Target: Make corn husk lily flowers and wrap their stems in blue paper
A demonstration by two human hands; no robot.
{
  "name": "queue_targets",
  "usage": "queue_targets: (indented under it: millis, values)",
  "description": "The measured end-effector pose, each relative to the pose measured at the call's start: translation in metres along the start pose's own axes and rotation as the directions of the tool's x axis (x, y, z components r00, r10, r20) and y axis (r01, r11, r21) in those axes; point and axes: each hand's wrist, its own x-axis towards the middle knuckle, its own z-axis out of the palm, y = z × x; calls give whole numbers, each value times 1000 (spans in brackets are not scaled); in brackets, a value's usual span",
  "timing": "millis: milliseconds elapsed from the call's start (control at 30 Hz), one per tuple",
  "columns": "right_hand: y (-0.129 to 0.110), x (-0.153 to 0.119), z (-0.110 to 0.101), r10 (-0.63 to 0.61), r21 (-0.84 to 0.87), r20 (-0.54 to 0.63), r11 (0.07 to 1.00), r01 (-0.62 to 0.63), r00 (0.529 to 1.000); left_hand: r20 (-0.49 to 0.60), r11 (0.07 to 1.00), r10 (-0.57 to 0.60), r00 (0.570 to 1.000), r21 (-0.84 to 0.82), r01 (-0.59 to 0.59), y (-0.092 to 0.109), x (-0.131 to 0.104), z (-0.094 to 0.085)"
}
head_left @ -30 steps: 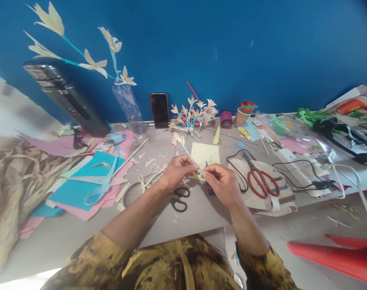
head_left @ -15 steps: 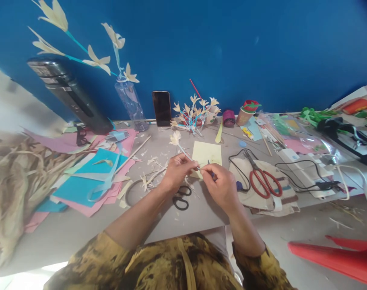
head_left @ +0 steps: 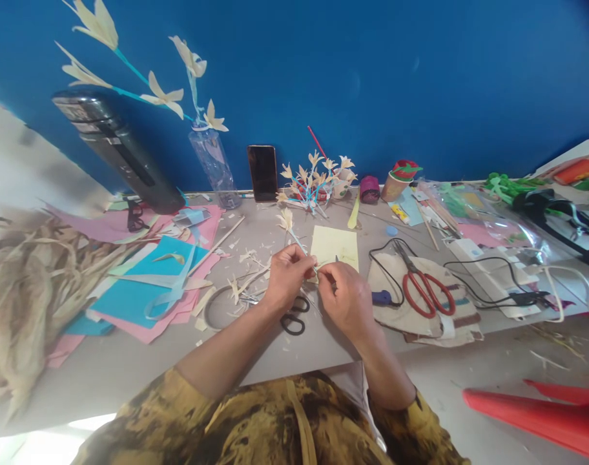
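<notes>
In the middle of the table, my left hand (head_left: 290, 274) pinches the stem of a small cream artificial flower (head_left: 285, 220), whose bloom points up and away from me. Close beside it, my right hand (head_left: 343, 294) has its fingers pinched at the lower end of the same stem, partly hiding it. Under and behind the hands lies a pale yellow paper square (head_left: 340, 244). Black-handled scissors (head_left: 294, 316) rest on the table below my left hand, their blades partly covered by it.
Red-handled scissors (head_left: 427, 290) lie on a folded cloth (head_left: 391, 316) at the right. Blue paper (head_left: 137, 294) and dried husks (head_left: 42, 284) spread at the left. Behind stand a phone (head_left: 263, 173), several small flowers (head_left: 311, 184), a plastic bottle (head_left: 214, 171) and a dark flask (head_left: 124, 155).
My right hand has turned inward and shifted slightly left along the stem, its fingers more curled. My left hand keeps its pinch. The whole view has shifted slightly.
</notes>
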Motion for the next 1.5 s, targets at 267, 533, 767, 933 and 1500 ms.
queue_targets:
  millis: [267, 533, 767, 933, 1500]
  values:
    - [2, -1, 7, -24, -40, -19, 999, 23, 1000, -44, 998, -70, 997, 0, 70, -1, 3, -3]
    - [7, 2, -5, 358, 512, 127, 775, -370, 925, 302, 950, -181, 936, -193, 246, 9, 4, -11]
    - [7, 3, -8, 415, 643, 208, 625, -443, 886, 270, 965, -108, 957, -201, 166, 1, 9, -12]
    - [5, -2, -5, 241, 410, -8, 886, -216, 971, 182, 978, -98, 978, -164, 128, -1, 9, -9]
    - [6, -5, 11, -118, -91, -218, 991, 100, 969, 59, 999, -6, 998, -46, 9, 1, 1, -5]
